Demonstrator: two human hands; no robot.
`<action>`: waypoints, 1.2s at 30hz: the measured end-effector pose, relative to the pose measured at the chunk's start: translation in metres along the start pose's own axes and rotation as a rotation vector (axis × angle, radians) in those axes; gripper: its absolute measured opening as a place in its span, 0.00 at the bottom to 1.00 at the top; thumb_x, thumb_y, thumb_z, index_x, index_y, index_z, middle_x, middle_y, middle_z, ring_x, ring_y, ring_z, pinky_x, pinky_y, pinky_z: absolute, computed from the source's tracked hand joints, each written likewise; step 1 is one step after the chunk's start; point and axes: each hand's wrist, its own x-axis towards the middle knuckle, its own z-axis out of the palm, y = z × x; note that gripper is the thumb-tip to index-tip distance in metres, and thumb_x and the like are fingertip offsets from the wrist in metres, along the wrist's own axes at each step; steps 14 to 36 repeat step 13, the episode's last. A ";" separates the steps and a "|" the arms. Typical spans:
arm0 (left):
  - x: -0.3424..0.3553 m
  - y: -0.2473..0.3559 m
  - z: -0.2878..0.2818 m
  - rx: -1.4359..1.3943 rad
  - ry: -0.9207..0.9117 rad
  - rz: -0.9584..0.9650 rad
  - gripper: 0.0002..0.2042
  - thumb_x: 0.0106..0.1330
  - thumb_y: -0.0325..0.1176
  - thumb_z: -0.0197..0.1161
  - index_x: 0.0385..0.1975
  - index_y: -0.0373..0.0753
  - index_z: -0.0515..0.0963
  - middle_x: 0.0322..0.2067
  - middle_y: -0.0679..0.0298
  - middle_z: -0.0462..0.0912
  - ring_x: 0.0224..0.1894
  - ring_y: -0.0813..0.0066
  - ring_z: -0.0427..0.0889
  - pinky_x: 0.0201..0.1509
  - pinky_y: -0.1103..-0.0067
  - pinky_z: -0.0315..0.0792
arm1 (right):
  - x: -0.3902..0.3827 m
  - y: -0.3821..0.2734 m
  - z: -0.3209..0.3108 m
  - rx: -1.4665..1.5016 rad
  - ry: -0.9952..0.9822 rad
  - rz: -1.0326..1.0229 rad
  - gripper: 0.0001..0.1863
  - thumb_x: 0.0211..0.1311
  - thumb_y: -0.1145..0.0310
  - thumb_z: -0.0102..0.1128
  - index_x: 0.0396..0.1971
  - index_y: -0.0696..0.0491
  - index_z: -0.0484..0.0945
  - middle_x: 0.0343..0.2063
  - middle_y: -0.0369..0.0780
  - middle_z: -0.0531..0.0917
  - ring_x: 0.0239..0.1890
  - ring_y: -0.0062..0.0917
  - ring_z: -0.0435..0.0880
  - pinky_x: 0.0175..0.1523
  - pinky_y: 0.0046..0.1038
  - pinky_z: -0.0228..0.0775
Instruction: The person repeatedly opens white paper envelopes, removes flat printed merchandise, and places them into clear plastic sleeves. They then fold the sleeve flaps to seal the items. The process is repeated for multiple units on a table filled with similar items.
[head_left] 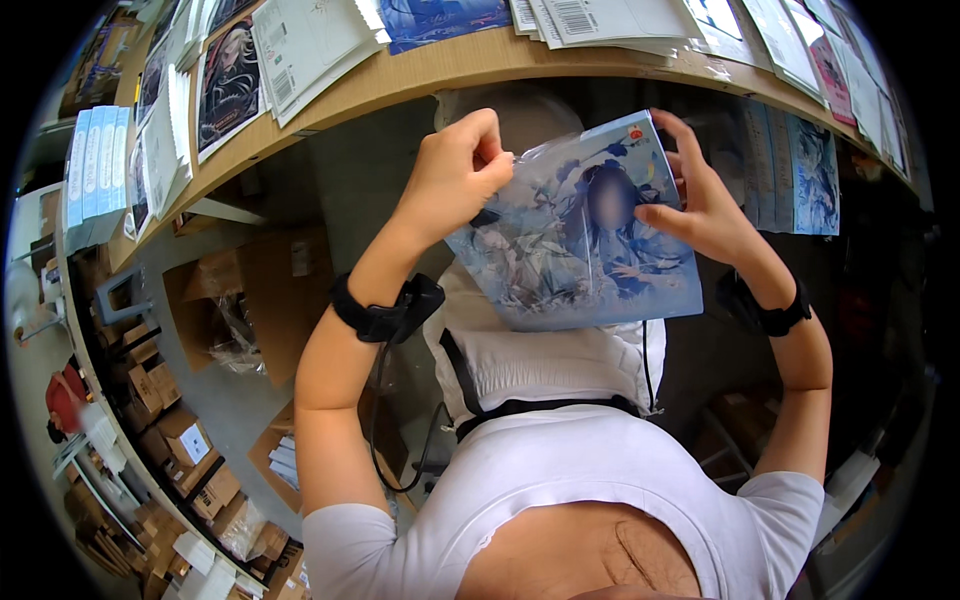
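A blue illustrated book (535, 285) with a long-haired figure on its cover is tilted above my lap. My right hand (705, 210) grips its right edge, the thumb lying on the cover and the fingers reaching behind. At the upper left corner my left hand (455, 175) is closed in a pinch on clear plastic film (548, 150). The film stretches from those fingertips along the book's top edge. How much of the cover it still wraps is hard to see. Black bands with small devices sit round both wrists.
A wooden table (430, 70) curves across the top, bearing white packets (310, 50) and illustrated cards. Blue books (95, 170) stand stacked at its left, more (815, 180) at the right. Below left is a cardboard box (290, 290) with crumpled plastic. Shelved cartons line the far left.
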 end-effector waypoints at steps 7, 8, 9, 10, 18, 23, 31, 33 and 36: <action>-0.009 -0.013 -0.018 0.167 0.062 0.000 0.09 0.54 0.25 0.59 0.20 0.36 0.64 0.18 0.67 0.71 0.23 0.85 0.69 0.27 0.85 0.65 | -0.028 -0.015 -0.008 0.001 0.001 0.036 0.26 0.48 0.68 0.67 0.46 0.59 0.66 0.36 0.43 0.79 0.39 0.24 0.78 0.45 0.25 0.70; -0.011 -0.014 -0.024 0.285 0.099 0.002 0.09 0.54 0.25 0.60 0.20 0.35 0.64 0.18 0.67 0.71 0.22 0.84 0.68 0.27 0.84 0.65 | -0.034 -0.015 -0.012 0.039 0.046 0.003 0.26 0.48 0.69 0.67 0.47 0.59 0.67 0.36 0.43 0.79 0.39 0.24 0.78 0.46 0.24 0.69; -0.014 -0.024 -0.029 0.317 0.140 -0.006 0.09 0.52 0.26 0.60 0.20 0.34 0.64 0.16 0.66 0.68 0.20 0.82 0.65 0.25 0.82 0.63 | -0.040 -0.018 -0.017 0.079 0.088 -0.035 0.27 0.48 0.69 0.67 0.47 0.59 0.67 0.37 0.42 0.79 0.39 0.24 0.78 0.46 0.24 0.69; -0.019 -0.035 -0.036 0.313 0.174 -0.004 0.09 0.52 0.26 0.60 0.20 0.34 0.65 0.16 0.66 0.68 0.20 0.82 0.65 0.25 0.83 0.63 | -0.045 -0.021 -0.020 0.117 0.128 -0.072 0.27 0.48 0.70 0.67 0.48 0.58 0.67 0.37 0.42 0.79 0.39 0.24 0.78 0.46 0.24 0.69; -0.031 -0.050 -0.042 0.376 0.195 -0.034 0.10 0.51 0.28 0.61 0.20 0.34 0.65 0.17 0.65 0.69 0.21 0.83 0.66 0.26 0.84 0.63 | -0.057 -0.035 -0.033 0.298 0.139 0.017 0.30 0.49 0.70 0.67 0.53 0.58 0.65 0.45 0.43 0.77 0.50 0.25 0.75 0.56 0.27 0.65; -0.031 -0.050 -0.042 0.376 0.195 -0.034 0.10 0.51 0.28 0.61 0.20 0.34 0.65 0.17 0.65 0.69 0.21 0.83 0.66 0.26 0.84 0.63 | -0.057 -0.035 -0.033 0.298 0.139 0.017 0.30 0.49 0.70 0.67 0.53 0.58 0.65 0.45 0.43 0.77 0.50 0.25 0.75 0.56 0.27 0.65; -0.031 -0.050 -0.042 0.376 0.195 -0.034 0.10 0.51 0.28 0.61 0.20 0.34 0.65 0.17 0.65 0.69 0.21 0.83 0.66 0.26 0.84 0.63 | -0.057 -0.035 -0.033 0.298 0.139 0.017 0.30 0.49 0.70 0.67 0.53 0.58 0.65 0.45 0.43 0.77 0.50 0.25 0.75 0.56 0.27 0.65; -0.031 -0.050 -0.042 0.376 0.195 -0.034 0.10 0.51 0.28 0.61 0.20 0.34 0.65 0.17 0.65 0.69 0.21 0.83 0.66 0.26 0.84 0.63 | -0.057 -0.035 -0.033 0.298 0.139 0.017 0.30 0.49 0.70 0.67 0.53 0.58 0.65 0.45 0.43 0.77 0.50 0.25 0.75 0.56 0.27 0.65; -0.031 -0.050 -0.042 0.376 0.195 -0.034 0.10 0.51 0.28 0.61 0.20 0.34 0.65 0.17 0.65 0.69 0.21 0.83 0.66 0.26 0.84 0.63 | -0.057 -0.035 -0.033 0.298 0.139 0.017 0.30 0.49 0.70 0.67 0.53 0.58 0.65 0.45 0.43 0.77 0.50 0.25 0.75 0.56 0.27 0.65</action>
